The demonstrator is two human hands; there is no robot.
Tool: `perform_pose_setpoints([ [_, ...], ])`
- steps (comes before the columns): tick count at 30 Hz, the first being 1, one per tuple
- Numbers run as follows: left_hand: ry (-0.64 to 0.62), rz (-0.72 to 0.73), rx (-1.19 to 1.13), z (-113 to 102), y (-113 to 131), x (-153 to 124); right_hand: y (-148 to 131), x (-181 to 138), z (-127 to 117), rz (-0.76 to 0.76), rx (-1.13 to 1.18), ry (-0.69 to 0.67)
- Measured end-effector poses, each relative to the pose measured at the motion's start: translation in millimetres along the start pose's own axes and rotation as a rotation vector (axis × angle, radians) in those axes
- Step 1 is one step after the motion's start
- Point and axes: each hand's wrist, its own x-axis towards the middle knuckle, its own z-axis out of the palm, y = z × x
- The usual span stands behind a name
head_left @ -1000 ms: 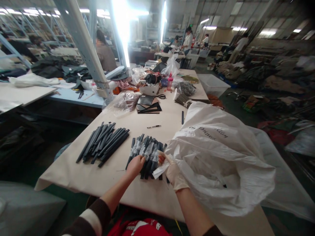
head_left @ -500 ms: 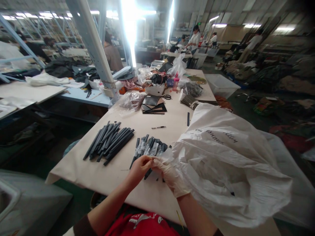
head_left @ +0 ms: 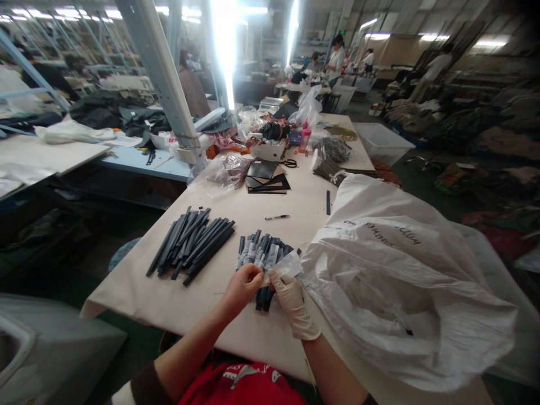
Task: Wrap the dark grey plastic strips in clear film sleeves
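My left hand [head_left: 243, 286] is bare, its thumb and fingers pinched together at the near edge of a small translucent plastic piece [head_left: 290, 264]. My right hand [head_left: 295, 306], in a pale thin glove, grips the same piece from the other side. Whether it is a bag or a flat sheet I cannot tell. Just beyond and below the fingers lies a pile of dark strips with pale wraps [head_left: 262, 247], partly covered by my hands. To its left a second pile of bare dark strips [head_left: 189, 242] lies loosely fanned on the table.
A big white plastic sack [head_left: 405, 270] with handwriting slumps over the right side of the table [head_left: 202, 312]. Further off are a pen [head_left: 277, 217], a lone dark strip [head_left: 328, 202], dark flat panels [head_left: 265, 177], scissors [head_left: 289, 163] and a grey post [head_left: 162, 73].
My hands have drawn slightly apart, and the translucent piece now shows more plainly between them. The right hand has turned a little. The whole view has shifted slightly.
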Motion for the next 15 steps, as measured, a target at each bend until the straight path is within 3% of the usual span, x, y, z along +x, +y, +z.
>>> perform_pose_setpoints([
  [9, 0.035, -0.083, -0.155, -19, -22, 2, -3, 5, 22, 0.049, -0.008, 0.019],
  [15, 0.066, -0.103, -0.236, -27, -27, 2, -9, 2, 40, -0.067, 0.031, -0.075],
])
